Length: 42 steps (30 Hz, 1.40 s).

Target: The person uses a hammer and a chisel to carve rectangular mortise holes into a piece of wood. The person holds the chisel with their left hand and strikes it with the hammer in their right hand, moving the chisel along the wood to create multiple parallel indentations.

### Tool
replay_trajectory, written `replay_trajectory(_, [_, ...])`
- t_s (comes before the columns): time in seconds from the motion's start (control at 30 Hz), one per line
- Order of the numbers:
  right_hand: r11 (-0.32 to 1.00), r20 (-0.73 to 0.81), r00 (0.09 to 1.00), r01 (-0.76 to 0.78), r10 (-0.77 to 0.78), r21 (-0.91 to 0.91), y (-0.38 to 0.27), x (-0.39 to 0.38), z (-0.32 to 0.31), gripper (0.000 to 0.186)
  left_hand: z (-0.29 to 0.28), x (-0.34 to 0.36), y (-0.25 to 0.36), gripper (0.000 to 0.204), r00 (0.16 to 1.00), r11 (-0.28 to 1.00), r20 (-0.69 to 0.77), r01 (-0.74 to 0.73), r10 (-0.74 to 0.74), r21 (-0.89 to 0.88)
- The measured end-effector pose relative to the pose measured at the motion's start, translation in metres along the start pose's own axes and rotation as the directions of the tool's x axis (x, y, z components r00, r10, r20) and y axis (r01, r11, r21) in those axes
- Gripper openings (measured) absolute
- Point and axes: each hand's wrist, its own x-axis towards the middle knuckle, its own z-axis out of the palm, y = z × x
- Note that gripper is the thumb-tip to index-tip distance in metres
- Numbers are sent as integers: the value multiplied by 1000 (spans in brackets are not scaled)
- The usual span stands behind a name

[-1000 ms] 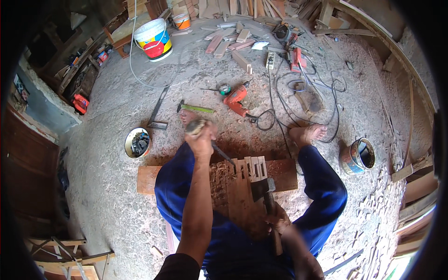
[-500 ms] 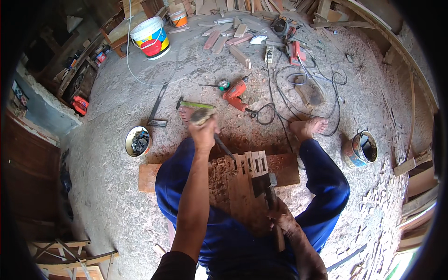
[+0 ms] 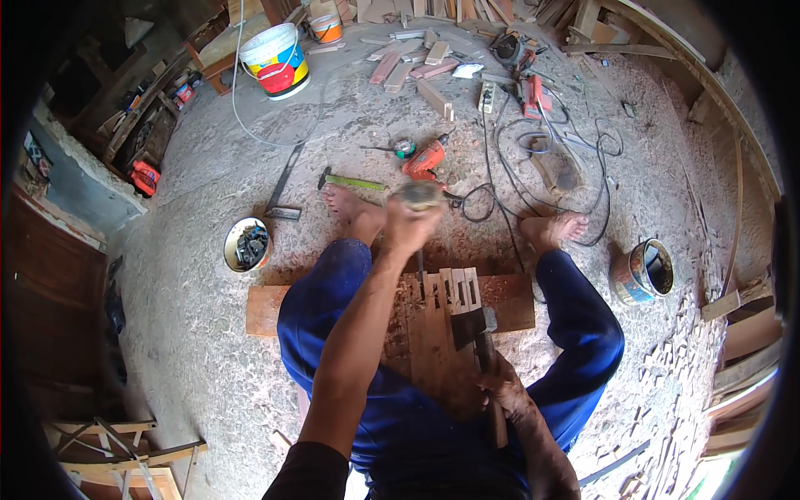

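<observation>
My left hand (image 3: 407, 227) is wrapped round the handle of a chisel (image 3: 420, 265), blurred at the top. The chisel's dark blade stands nearly upright, its tip at a slot in the wooden pieces (image 3: 429, 337). These pieces lie side by side between my legs, with several slots cut near their far ends. My right hand (image 3: 506, 385) grips the wooden handle of a hatchet (image 3: 472, 327). Its dark head rests over the right side of the pieces. Beneath their far ends lies a thick board (image 3: 267, 310) covered with chips.
Beyond my feet lie a green-handled hammer (image 3: 354, 182), a red drill (image 3: 427, 160) and a metal square (image 3: 283, 192). Buckets stand left (image 3: 247, 245) and right (image 3: 643, 271). Looped cords (image 3: 596, 179) and wood offcuts (image 3: 404, 67) are farther off.
My left hand has swung to the right, and the chisel has gone from slanted to nearly upright at the slot. My right hand and the hatchet have hardly moved.
</observation>
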Motion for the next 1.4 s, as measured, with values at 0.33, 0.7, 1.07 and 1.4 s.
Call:
replay_trajectory(0.33, [1000,4,1000,-21,21,-4,-14,-4,13,65,-24,0,-5,12,942,997,-328,-67,73,29])
replay_trajectory(0.7, [1000,16,1000,5,-5,7,-6,-2,5,67,-11,-7,2,7,992,983,-53,-108,117,147])
replay_trajectory(1.07, [965,-8,988,146,-151,-218,-20,-6,20,62,10,-26,8,14,977,960,-66,-184,202,210])
replay_trajectory(1.4, [-37,380,508,562,-773,-826,-169,-46,113,76,-21,-53,-29,20,964,963,-215,-198,158,-183])
